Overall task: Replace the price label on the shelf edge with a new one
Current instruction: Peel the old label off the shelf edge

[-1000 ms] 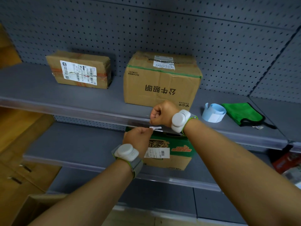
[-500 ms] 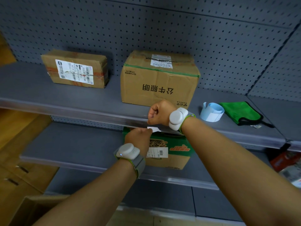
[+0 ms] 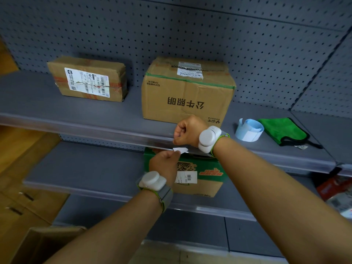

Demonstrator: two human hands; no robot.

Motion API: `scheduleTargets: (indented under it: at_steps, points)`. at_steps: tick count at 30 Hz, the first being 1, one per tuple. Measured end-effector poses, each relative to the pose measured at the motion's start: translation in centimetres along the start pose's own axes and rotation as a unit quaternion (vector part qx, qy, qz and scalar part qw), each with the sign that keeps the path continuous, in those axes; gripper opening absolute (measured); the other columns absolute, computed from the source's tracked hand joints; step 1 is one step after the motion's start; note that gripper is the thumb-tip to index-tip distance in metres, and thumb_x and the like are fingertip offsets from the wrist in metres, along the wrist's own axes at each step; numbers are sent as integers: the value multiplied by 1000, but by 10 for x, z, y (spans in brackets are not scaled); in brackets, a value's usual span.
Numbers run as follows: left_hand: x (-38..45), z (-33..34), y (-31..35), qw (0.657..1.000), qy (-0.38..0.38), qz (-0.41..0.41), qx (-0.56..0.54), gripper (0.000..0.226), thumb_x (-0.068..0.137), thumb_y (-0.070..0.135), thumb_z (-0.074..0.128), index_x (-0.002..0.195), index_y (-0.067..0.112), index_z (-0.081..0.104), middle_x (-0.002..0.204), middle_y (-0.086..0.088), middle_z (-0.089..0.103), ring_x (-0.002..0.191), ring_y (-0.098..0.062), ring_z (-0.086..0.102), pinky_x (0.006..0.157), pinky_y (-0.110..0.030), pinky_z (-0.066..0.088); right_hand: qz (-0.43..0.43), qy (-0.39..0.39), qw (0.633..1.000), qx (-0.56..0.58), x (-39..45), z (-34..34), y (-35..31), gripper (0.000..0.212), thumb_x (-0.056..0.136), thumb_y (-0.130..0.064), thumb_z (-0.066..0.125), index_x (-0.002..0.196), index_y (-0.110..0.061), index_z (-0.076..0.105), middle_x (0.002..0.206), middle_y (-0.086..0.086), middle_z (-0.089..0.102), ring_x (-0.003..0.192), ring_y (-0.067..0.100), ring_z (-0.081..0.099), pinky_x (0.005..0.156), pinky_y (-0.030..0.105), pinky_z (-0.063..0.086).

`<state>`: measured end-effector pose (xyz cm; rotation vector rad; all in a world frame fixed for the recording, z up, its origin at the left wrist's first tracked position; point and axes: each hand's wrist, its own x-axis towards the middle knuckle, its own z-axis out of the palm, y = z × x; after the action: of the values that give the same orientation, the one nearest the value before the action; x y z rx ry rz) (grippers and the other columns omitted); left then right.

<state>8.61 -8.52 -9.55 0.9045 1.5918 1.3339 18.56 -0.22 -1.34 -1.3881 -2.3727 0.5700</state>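
A small white price label (image 3: 180,149) sticks out at the clear plastic strip on the front edge of the upper shelf (image 3: 106,133). My left hand (image 3: 165,163) is below the strip and pinches the label's left end between its fingertips. My right hand (image 3: 187,132) is a closed fist resting against the strip just above the label; whether it pinches the strip I cannot tell. A roll of blue-backed labels (image 3: 248,130) lies on the upper shelf to the right.
Two cardboard boxes stand on the upper shelf: a flat one (image 3: 88,80) at left and a taller one (image 3: 187,92) behind my hands. A green cloth (image 3: 283,130) lies at right. A green carton (image 3: 202,174) sits on the lower shelf.
The label now shows a little further out from the strip, held by my left fingers. Both hands stay at the same spot on the shelf edge.
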Motion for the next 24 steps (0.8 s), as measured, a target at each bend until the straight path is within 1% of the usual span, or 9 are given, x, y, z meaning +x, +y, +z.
scheduleTargets:
  at_steps: [3, 6, 10, 12, 14, 16, 19, 21, 24]
  points:
    - [1, 1, -3, 1000, -5, -8, -4, 18, 81, 33, 69, 65, 26, 65, 67, 5, 66, 61, -11, 58, 61, -25, 45, 2, 1, 1000, 0, -1, 0, 0, 8, 67, -11, 78, 69, -15, 72, 60, -9, 63, 53, 4, 55, 58, 19, 48]
    - [1, 2, -4, 1000, -13, -21, -14, 18, 80, 35, 69, 66, 24, 66, 69, 1, 68, 62, -16, 60, 62, -28, 49, 3, 1, 1000, -1, -2, -1, -2, 8, 67, -11, 78, 70, -15, 72, 59, -9, 62, 52, 2, 54, 57, 16, 46]
    - [-1, 3, -1, 999, -19, -35, -24, 18, 82, 33, 69, 69, 21, 66, 64, 5, 64, 56, -9, 56, 53, -21, 41, 0, 4, 1000, -2, -3, -1, -2, 8, 67, -11, 78, 69, -16, 72, 59, -10, 62, 51, 2, 54, 55, 15, 45]
    - [-2, 3, -1, 999, -20, -35, -31, 17, 82, 33, 69, 73, 18, 67, 66, 5, 64, 57, -8, 55, 51, -21, 39, 0, 5, 1000, 0, -3, -1, -2, 10, 68, -11, 78, 67, -18, 71, 60, -9, 62, 52, 2, 55, 56, 16, 45]
    - [-3, 4, -2, 998, -18, -36, -44, 17, 82, 33, 69, 70, 21, 66, 69, 4, 65, 60, -8, 56, 55, -23, 40, 3, 3, 1000, 5, -4, -2, -2, 11, 68, -12, 78, 67, -20, 70, 59, -11, 61, 52, 3, 54, 56, 16, 46]
    - [-3, 2, -4, 997, -12, -34, -61, 17, 83, 33, 68, 69, 23, 65, 69, 5, 67, 61, -10, 59, 56, -25, 45, 7, -1, 1000, 10, -4, -2, -2, 11, 69, -14, 79, 68, -20, 71, 59, -13, 61, 52, 2, 54, 55, 12, 45]
    - [-3, -3, -5, 996, -7, -24, -81, 20, 78, 36, 71, 83, 17, 69, 81, -4, 72, 75, -22, 68, 70, -37, 57, 11, -7, 1000, 23, -7, -4, 1, 7, 72, -17, 80, 75, -17, 73, 63, -12, 63, 55, 1, 55, 57, 9, 45]
    - [-3, -8, -3, 998, 9, -6, -70, 22, 76, 33, 75, 84, 14, 68, 82, -5, 71, 73, -20, 65, 69, -34, 54, 17, -1, 998, 65, -12, -7, 5, 6, 75, -14, 78, 81, -14, 74, 67, -11, 65, 58, -3, 57, 63, 11, 48]
    - [2, -16, -1, 998, 15, 23, -57, 20, 73, 25, 78, 80, 13, 65, 72, -3, 58, 63, -16, 54, 60, -29, 47, 36, 91, 978, 186, -25, -12, 6, 8, 80, -4, 72, 84, -10, 72, 69, -9, 63, 54, -7, 53, 63, 6, 46]
